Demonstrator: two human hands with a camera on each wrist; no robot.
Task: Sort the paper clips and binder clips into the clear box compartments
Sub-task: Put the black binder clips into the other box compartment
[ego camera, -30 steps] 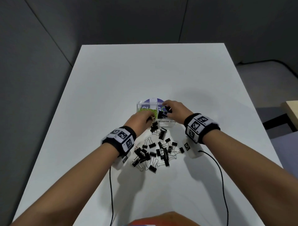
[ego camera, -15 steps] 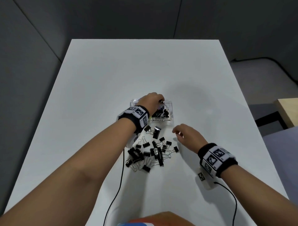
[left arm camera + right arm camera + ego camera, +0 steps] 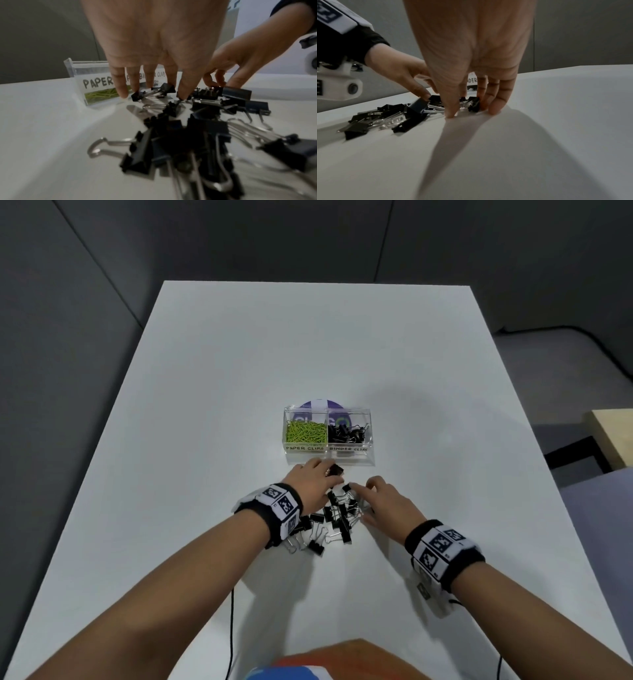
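A white table (image 3: 205,440) fills most of the head view, running from the bottom edge up to the dark wall at the top. Two bare forearms reach in from the lower corners, each with a black wristband carrying square printed markers. Just above the centre of the frame stands the clear box (image 3: 329,460), split into two compartments. The left one, labelled PAPER CLIPS, holds green paper clips (image 3: 305,431); the right one, labelled BINDER CLIPS, holds black clips. A purple disc shows behind the box.

Below the box, at frame centre, lies a loose pile of black binder clips (image 3: 337,520) with silver wire handles, spread between the two hands. The left hand (image 3: 313,484) is at the pile's upper left, just below the box, fingers pointing down with their tips among the clips; in the left wrist view they touch clips at the pile's far edge, but whether they pinch one I cannot tell. The right hand (image 3: 385,503) is at the pile's right edge, fingers slightly spread and curved down, thumb and fingertips on the table around a small clip (image 3: 474,104), not visibly closed on it.
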